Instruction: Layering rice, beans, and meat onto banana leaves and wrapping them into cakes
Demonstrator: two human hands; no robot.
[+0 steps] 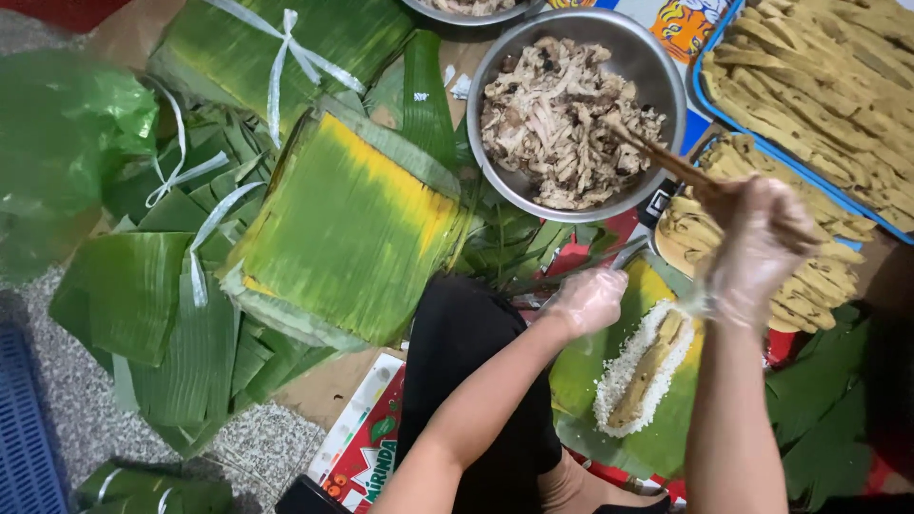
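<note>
My right hand [762, 247], in a thin clear glove, grips wooden chopsticks [657, 152] whose tips reach into a steel bowl [666, 71] of shredded meat filling [557, 119]. My left hand [588, 300], gloved too, rests loosely curled on the edge of a banana leaf [581, 371]. On that leaf lies a strip of white rice [624, 376] with a yellow bean bar [652, 366] along its middle.
A stack of banana leaves [347, 228] lies at centre, with tied leaf bundles [276, 48] and loose leaf strips [181, 333] to the left. A blue tray [709, 100] of yellow bars stands top right, more bars [819, 276] below it. A blue crate [24, 428] stands at the left edge.
</note>
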